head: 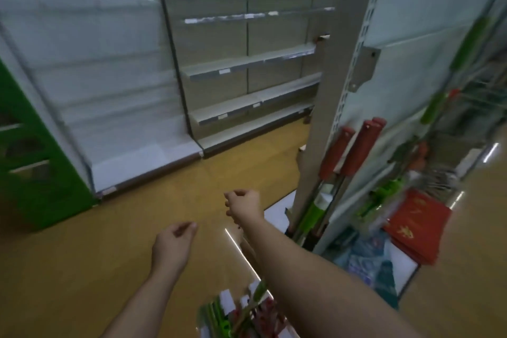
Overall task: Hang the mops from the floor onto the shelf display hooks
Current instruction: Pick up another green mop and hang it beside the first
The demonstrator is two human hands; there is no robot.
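Mops with red grips (354, 148) and green parts hang on the end panel of the shelf unit (411, 68) at the right. More mops with green and red parts (241, 313) lie on the floor at the bottom edge, below my arms. My left hand (172, 244) hovers over the floor with fingers loosely curled, holding nothing. My right hand (242, 204) is stretched forward with fingers curled inward, and nothing shows in it. Neither hand touches a mop.
Bare white shelves (247, 63) line the far side of the aisle. A green display stand (35, 173) stands at the left. Red packets (417, 222) and blue packs (370, 261) sit at the base of the right shelf. The floor (137, 214) is yellow-brown.
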